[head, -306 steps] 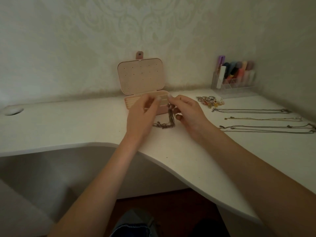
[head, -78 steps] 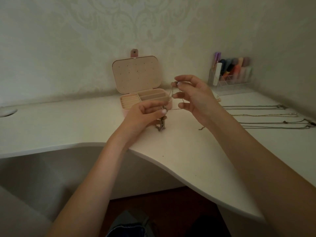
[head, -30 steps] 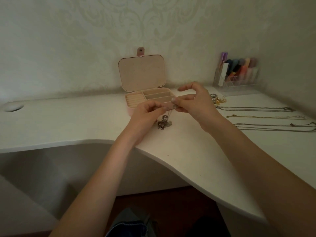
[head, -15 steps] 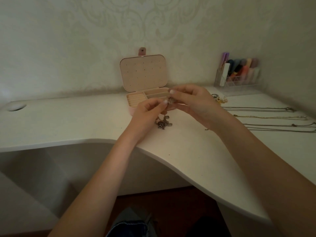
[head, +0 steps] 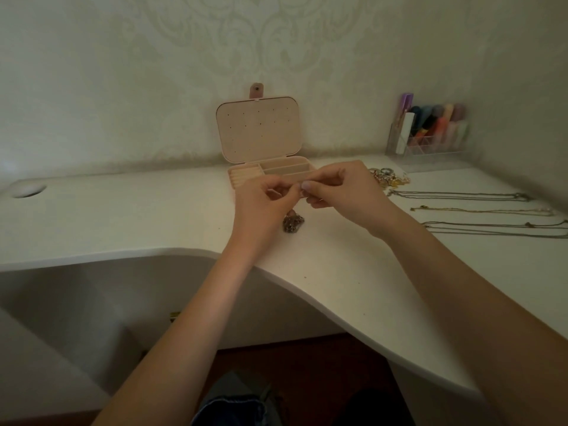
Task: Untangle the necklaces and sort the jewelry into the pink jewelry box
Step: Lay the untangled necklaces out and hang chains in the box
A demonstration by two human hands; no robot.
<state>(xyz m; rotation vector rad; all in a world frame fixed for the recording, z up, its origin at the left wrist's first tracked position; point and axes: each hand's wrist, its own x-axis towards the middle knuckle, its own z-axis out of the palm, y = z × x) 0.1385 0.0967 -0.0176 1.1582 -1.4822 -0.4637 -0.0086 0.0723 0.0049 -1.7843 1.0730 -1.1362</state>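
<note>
The pink jewelry box stands open at the back of the white desk, lid upright, compartments showing. Just in front of it my left hand and my right hand meet fingertip to fingertip, both pinching a thin chain. Below them a dark knot of tangled necklaces rests on the desk, its chain running up into my fingers. Three straightened necklaces lie in rows at the right. A small heap of rings and charms sits behind my right hand.
A clear organizer with coloured tubes stands at the back right against the wall. A round cable hole is at the desk's far left. The desk's front edge curves in toward me.
My hands have dropped slightly and drawn close together over the tangle, after my right hand had lifted a chain up and away. The tangle has bunched into a tighter clump.
</note>
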